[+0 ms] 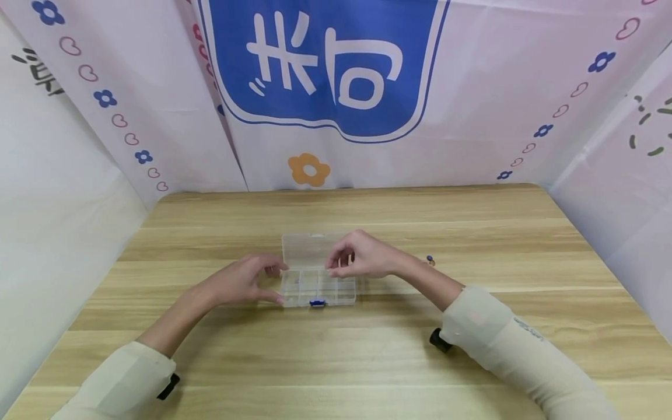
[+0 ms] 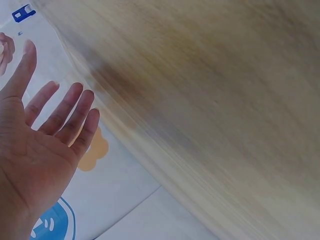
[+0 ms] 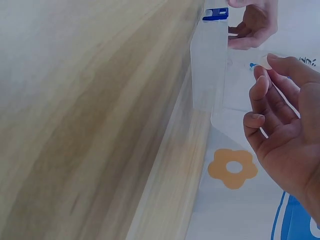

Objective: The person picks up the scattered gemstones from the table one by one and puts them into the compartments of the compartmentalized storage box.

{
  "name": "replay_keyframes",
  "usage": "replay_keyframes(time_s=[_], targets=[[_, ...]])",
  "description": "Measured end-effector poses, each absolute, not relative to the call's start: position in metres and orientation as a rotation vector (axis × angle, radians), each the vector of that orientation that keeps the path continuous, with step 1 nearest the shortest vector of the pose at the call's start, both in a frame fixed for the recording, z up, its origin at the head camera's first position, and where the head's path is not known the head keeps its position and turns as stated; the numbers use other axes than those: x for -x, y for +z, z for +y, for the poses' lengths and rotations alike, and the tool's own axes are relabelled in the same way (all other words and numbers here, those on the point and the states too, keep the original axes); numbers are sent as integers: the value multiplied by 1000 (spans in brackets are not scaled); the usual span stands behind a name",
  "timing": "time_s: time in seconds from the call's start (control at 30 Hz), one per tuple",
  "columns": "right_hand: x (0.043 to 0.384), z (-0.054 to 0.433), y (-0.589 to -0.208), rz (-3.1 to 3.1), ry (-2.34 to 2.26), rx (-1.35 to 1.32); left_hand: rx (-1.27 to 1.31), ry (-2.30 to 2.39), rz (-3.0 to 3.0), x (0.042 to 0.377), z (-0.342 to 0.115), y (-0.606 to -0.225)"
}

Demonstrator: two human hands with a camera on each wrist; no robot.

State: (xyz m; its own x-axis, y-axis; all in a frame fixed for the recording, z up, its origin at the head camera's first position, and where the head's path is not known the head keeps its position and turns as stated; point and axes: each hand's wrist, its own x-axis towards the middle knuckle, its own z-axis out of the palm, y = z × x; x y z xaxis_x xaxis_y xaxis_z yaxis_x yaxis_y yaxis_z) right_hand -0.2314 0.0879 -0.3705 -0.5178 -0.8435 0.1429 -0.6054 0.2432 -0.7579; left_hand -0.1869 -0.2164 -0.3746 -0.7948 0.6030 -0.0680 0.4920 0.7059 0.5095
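Note:
A clear plastic compartment box (image 1: 345, 301) lies on the table with its transparent lid (image 1: 296, 251) raised at the back and a blue latch (image 1: 317, 303) at the front. My left hand (image 1: 244, 281) is at the box's left side, thumb by the front corner and fingertips by the back. In the left wrist view its fingers are spread and fairly straight. Over the back compartments, my right hand (image 1: 364, 255) pinches a small piece with a blue end (image 3: 253, 65) between thumb and forefinger. The fingers hide most of that piece.
A couple of tiny blue and brown pieces (image 1: 430, 260) lie on the wood-grain table (image 1: 336, 361), right of the box and just beyond my right forearm. Behind the table hangs a white printed cloth (image 1: 472, 116), and similar cloths stand at both sides.

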Motion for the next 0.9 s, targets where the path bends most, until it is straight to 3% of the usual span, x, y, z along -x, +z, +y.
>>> replay_keyframes(time_s=[0.9], targets=[[214, 44, -380, 2190, -1092, 1419, -914, 720, 2678, 188, -219, -376]])
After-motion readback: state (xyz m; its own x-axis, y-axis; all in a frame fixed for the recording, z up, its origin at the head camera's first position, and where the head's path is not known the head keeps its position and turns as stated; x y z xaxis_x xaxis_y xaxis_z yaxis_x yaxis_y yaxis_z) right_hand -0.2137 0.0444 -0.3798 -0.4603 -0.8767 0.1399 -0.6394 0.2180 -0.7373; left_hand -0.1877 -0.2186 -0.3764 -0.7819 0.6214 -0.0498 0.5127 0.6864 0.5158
